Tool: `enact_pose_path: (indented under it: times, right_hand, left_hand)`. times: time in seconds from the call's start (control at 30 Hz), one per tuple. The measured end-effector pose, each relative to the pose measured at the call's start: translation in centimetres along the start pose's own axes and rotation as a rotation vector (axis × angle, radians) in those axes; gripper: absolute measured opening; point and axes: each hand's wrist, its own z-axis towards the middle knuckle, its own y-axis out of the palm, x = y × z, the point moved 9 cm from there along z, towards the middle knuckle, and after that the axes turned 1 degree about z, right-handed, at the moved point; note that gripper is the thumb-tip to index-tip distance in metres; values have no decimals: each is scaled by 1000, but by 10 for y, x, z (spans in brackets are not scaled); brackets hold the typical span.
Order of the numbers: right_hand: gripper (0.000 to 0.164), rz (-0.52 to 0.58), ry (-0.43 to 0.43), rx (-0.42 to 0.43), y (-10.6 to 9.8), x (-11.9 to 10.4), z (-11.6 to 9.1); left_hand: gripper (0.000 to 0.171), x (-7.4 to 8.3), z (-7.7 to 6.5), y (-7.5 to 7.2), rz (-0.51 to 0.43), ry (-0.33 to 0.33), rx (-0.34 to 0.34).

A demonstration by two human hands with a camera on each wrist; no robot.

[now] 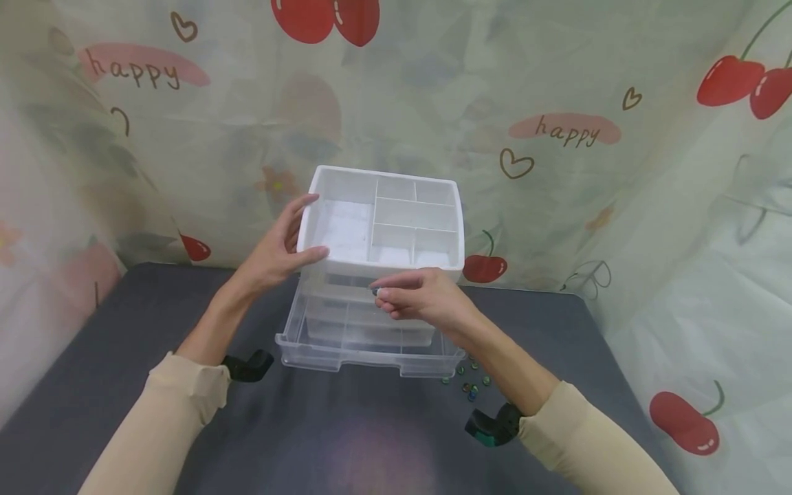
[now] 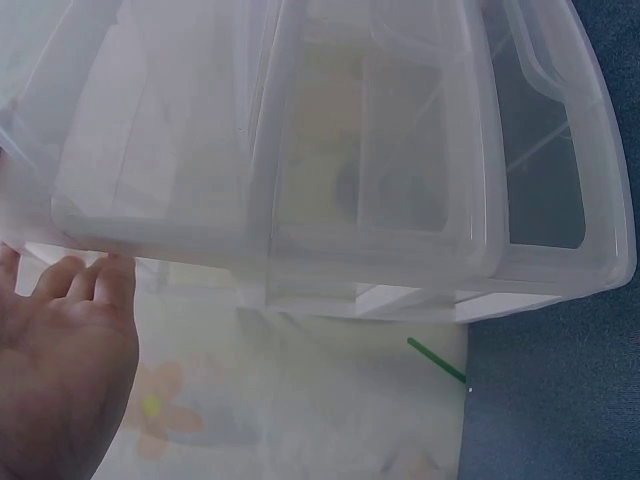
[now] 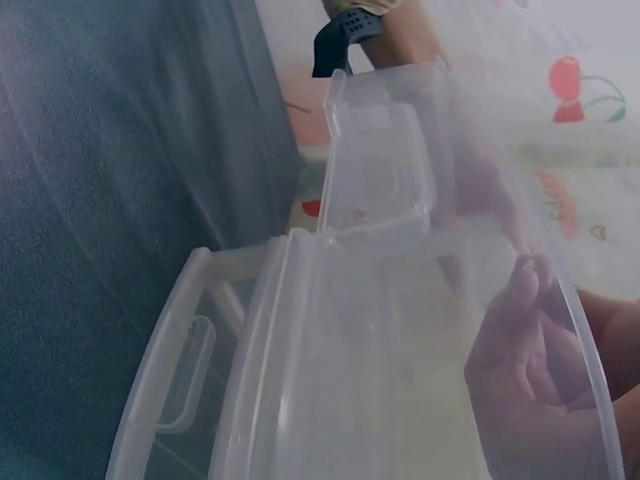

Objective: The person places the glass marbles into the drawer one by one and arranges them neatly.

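Note:
My left hand (image 1: 278,240) grips the left side of a white compartment tray (image 1: 343,230), thumb over its near rim and fingers along the outer edge. This tray forms the top of a plastic drawer organizer and tilts towards me. In front of the organizer, my right hand (image 1: 427,299) pinches a small dark greenish marble (image 1: 375,291) between thumb and fingers, partly hidden by the fingertips. Below the tray, a clear drawer (image 1: 371,357) juts out at the front. From the left wrist view, the left fingers (image 2: 110,280) lie against the organizer's edge.
Several small greenish marbles (image 1: 473,392) lie on the dark table (image 1: 346,440) by the organizer's right front corner, below my right forearm. A patterned cloth (image 1: 433,89) hangs behind the table and along both sides.

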Motion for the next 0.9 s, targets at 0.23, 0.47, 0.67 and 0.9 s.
enact_pose_path:
  times: [0.23, 0.47, 0.67, 0.9]
  right_hand:
    - [31, -3, 43, -41, 11, 7, 10]
    - [29, 25, 111, -69, 17, 16, 13]
    - [29, 2, 117, -81, 20, 19, 14]
    - [26, -16, 163, -103, 24, 24, 12]
  left_hand:
    - [84, 1, 0, -4, 24, 6, 7]
    - [84, -2, 0, -2, 7, -2, -2]
    - [84, -3, 0, -2, 16, -8, 2]
    - [83, -4, 0, -2, 22, -8, 0]
